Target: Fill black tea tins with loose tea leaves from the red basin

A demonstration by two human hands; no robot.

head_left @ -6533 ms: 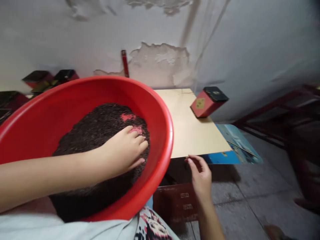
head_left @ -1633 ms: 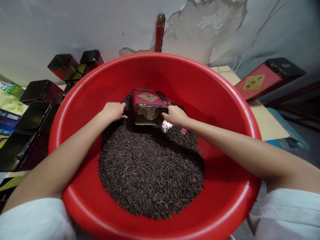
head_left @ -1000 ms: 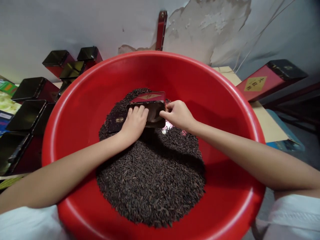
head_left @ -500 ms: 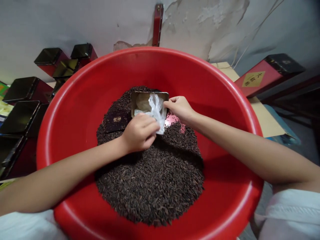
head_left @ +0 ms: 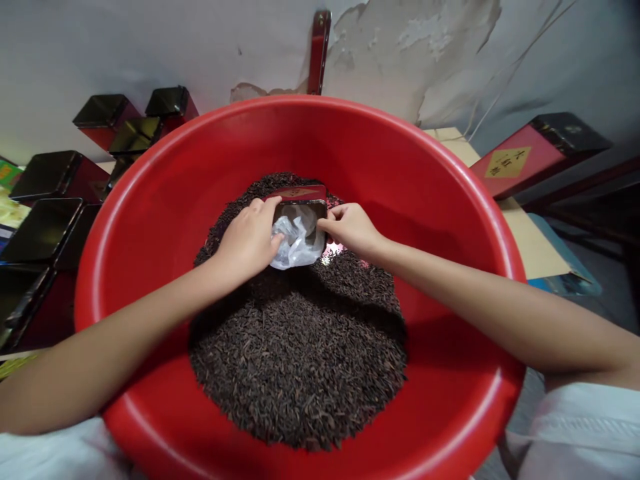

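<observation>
In the head view, a red and dark tea tin lies tilted over the loose tea leaves, its open mouth facing me. A crumpled clear plastic bag bulges out of that mouth. My left hand is closed around the tin's left side, with the thumb by the bag. On the right edge of the mouth, my right hand pinches the tin with thumb and fingers. All this sits inside a wide red plastic basin. Whatever is deeper in the tin stays hidden.
Several dark tins stand close to the basin's left side. At the right, a red tin with a yellow label rests on a cardboard box. A peeling wall rises behind the basin.
My left hand has let go of the plastic bag and moved left onto the tin's side. The tin has tipped and shifted lower, showing its red face. My right hand stays at its right edge.
</observation>
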